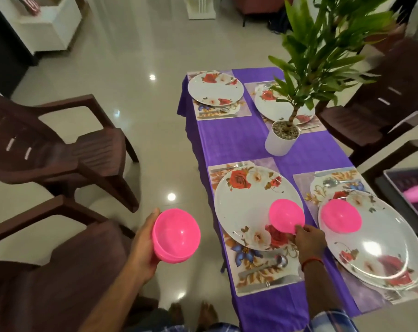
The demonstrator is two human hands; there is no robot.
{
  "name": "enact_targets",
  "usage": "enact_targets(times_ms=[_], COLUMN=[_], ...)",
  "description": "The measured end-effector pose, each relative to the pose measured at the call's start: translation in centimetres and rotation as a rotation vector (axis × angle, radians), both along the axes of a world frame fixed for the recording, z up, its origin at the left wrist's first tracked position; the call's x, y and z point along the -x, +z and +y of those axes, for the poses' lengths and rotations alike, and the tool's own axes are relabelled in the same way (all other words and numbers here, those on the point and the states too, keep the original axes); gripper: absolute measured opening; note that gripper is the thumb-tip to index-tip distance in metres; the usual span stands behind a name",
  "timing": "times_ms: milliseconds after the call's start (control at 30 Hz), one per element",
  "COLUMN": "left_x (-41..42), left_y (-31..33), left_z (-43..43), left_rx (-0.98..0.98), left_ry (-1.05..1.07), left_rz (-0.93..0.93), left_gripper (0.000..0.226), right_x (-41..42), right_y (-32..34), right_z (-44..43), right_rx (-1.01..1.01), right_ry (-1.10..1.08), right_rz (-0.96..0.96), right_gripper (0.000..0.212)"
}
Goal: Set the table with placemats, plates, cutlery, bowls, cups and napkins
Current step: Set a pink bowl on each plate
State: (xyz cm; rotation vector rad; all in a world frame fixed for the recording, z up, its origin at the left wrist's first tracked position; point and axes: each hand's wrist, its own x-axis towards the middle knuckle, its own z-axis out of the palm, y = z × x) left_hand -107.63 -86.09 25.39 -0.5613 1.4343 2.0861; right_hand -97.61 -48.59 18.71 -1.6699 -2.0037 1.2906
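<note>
Pink bowls (176, 236), seemingly two stacked, sit cupped in the left hand (140, 243), off the tabletop (236, 144). Right hand (308, 240) pinches the rim of a third bowl (286, 218) on the near-left plate (251, 207). Bowl-setting step; next, likely release, then carry the stack to the bare far plates (215, 88).

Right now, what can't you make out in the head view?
Far plate: partly behind plant leaves, head view.
Bowl stack in left hand: nested, count unclear.
Crate: cut by right edge; pink thing inside blurred.
</note>
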Motion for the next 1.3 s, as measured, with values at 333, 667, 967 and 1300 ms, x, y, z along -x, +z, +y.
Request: enact_targets(times_ms=[333,667,967,1300], left_x=[6.4,17.3,22.2,28.0], left_y=[-0.1,2.4,3.6,3.2], left_z=[1.6,2.0,2.1,2.7], left_rx=[0.008,0.025,-0.015,0.047], left_ry=[-0.151,-0.265,-0.303,-0.251], left_rz=[0.001,0.056,0.075,0.165], left_gripper=[0.055,0.060,0.054,0.057], right_x=[0.9,12.3,23.0,30.2], right_y=[0.3,7.3,12.2,11.7], right_z=[-0.5,-10.5,-18.6,-19.1], right_rx=[-0.128,-0.333,-0.129,-0.252], right_ry=[-0.043,0.393,0.766,0.836], right_rz=[-0.094,0.180,0.288,0.149], right_gripper=[0.039,0.019,0.026,0.020])
